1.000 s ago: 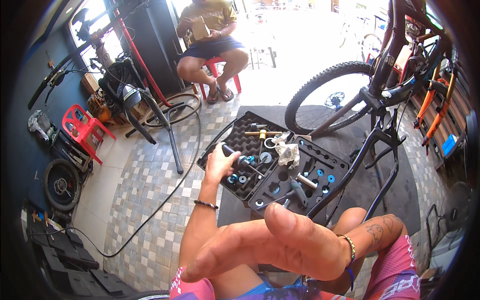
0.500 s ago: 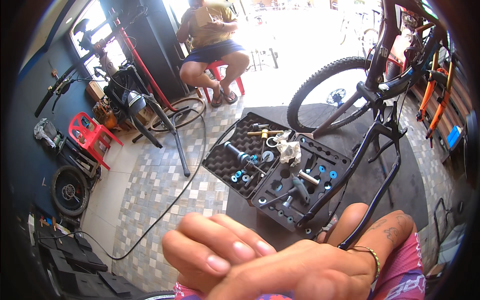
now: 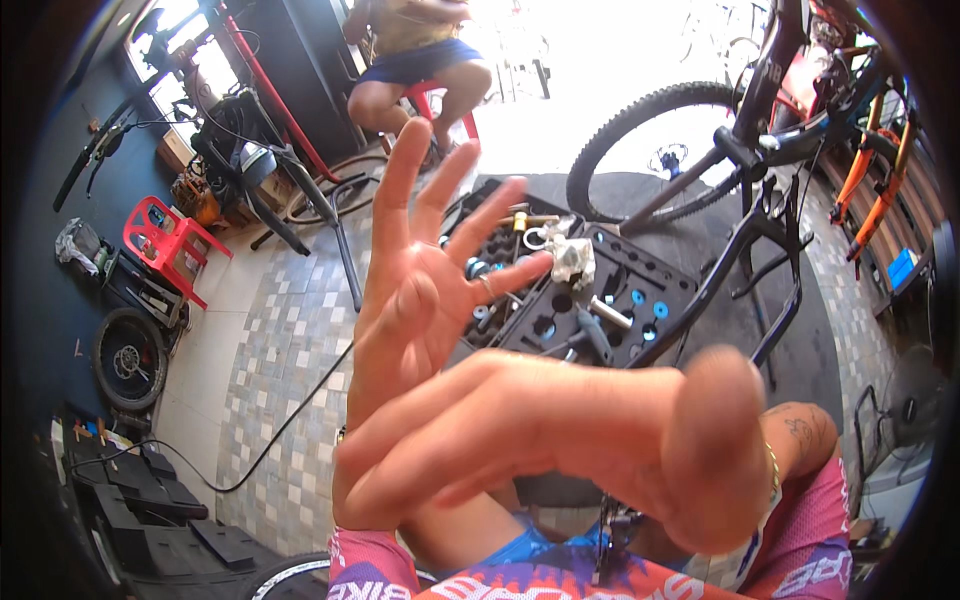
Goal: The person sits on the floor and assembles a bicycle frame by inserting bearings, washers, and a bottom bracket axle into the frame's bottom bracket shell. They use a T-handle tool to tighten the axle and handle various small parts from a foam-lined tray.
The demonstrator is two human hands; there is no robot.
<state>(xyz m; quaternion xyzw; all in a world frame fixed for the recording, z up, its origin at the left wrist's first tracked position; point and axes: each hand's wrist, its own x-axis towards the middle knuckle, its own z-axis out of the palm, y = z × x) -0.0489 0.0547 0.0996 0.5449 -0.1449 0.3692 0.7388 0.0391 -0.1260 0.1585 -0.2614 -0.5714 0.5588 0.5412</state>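
My left hand (image 3: pixel 425 265) is raised in front of me, palm showing, fingers spread and nothing in it. Across its wrist lies my right hand (image 3: pixel 540 420), closer to my head, its fingers stretched to the left and its thumb up and blurred. Nothing shows in the right hand; whether it touches the left wrist I cannot tell. Beyond them, partly covered by my left hand, sits an open black tool case (image 3: pixel 650 265) with foam inserts. In it lie a grey-handled tool (image 3: pixel 594 338), a silver cylinder (image 3: pixel 611 312), a gold-headed hammer-like tool (image 3: pixel 519 221) and crumpled white wrapping (image 3: pixel 573 260).
A bike frame (image 3: pixel 745 235) rises right of the case, with a knobbly-tyred wheel (image 3: pixel 590 150) behind. A seated person (image 3: pixel 425 60) faces me. At left are a red chair (image 3: pixel 165 245), another bike (image 3: pixel 255 165), a hose (image 3: pixel 290 425) on the tiles and a small wheel (image 3: pixel 130 358).
My hands were together low in front of me with curled fingers. Now the left is raised and spread, and the right has stretched across it. The view has tipped slightly downward.
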